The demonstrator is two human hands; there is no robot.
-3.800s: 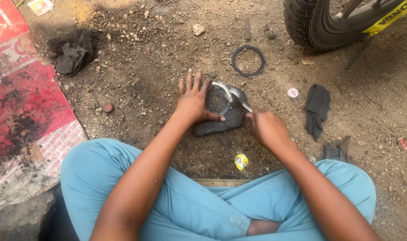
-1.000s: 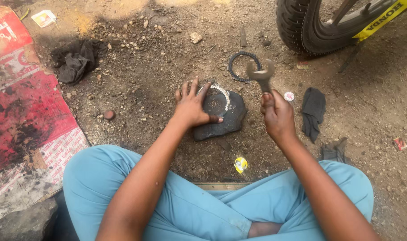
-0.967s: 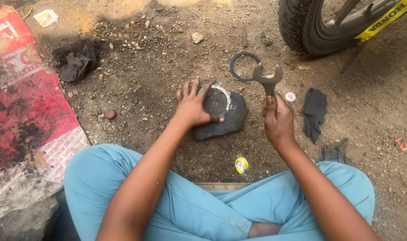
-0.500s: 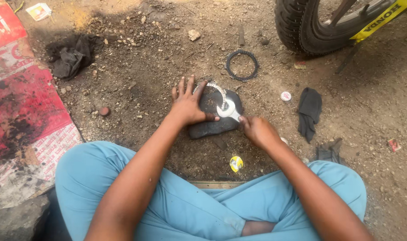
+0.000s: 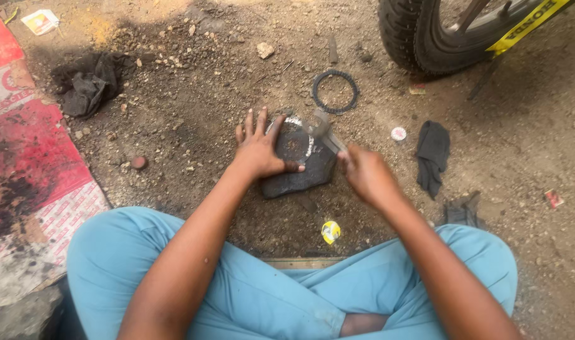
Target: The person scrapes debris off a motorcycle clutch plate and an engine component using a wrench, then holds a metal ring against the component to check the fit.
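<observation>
Clutch plate: a toothed metal ring, lying flat on a dark flat stone; everything below is placed relative to this ring.
Dark stone: directly under the ring, on the dirt ground, reaching a little nearer to the person than the ring does.
Left hand: palm down on the ring's left side, fingers spread and pointing away from the person, thumb stretched along the stone just below the ring; it presses rather than grasps, the hand wide and flat.
Right hand: to the right of the ring and slightly nearer to the person, fingers curled tight around the handle of a spanner.
Spanner: metal, blurred; its head is over the ring's right edge, and whether it touches cannot be told.
Second ring: a dark toothed ring, flat on the dirt beyond the clutch plate and a little to the right, well apart from both hands.
Small round cap: pale, on the ground to the right of the ring, beyond the right hand.
Dark rag: further right than the cap.
Motorcycle tyre: far beyond and to the right of the ring, at the top of the view.
Crumpled black cloth: far to the left of the ring and beyond it.
Red printed sheet: at the left edge, further left than the cloth.
Yellow scrap: on the dirt nearer to the person than the ring, just ahead of the crossed legs in light blue trousers.
</observation>
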